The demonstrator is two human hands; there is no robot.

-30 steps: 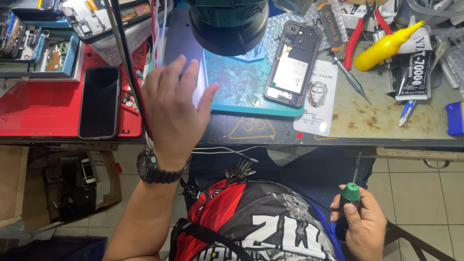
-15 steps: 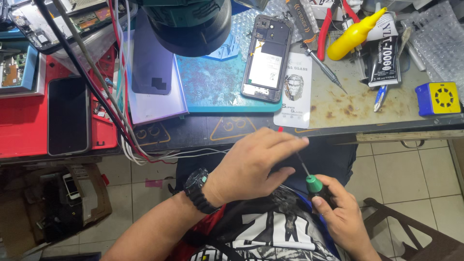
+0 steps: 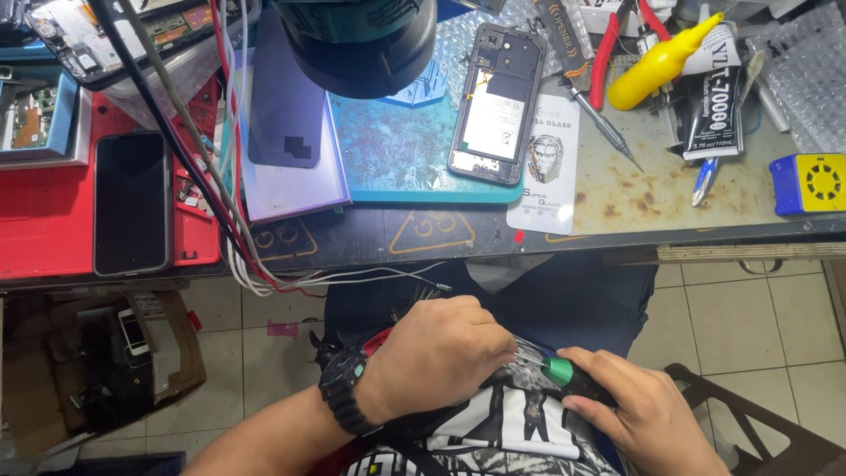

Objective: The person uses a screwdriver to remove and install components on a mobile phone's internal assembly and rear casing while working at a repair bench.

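Down at my lap, my right hand (image 3: 648, 419) grips a small screwdriver with a green collar and black handle (image 3: 564, 374). My left hand (image 3: 445, 353), with a black watch on its wrist, is closed around the screwdriver's tip end, over my printed shirt. What the fingers pinch there is hidden. On the bench above, an opened phone (image 3: 495, 101) lies face down on a teal mat (image 3: 397, 154), far from both hands.
A purple back cover (image 3: 284, 97) and a black phone (image 3: 132, 203) on a red tray (image 3: 35, 229) lie at left. A microscope head (image 3: 361, 40), cables, a yellow bottle (image 3: 661, 57), a glue tube, a precision driver and a yellow box (image 3: 809, 183) crowd the bench. A chair stands at lower right.
My left hand left the purple cover on the bench and came down to my lap, meeting the screwdriver tip. My right hand stayed low with the screwdriver.
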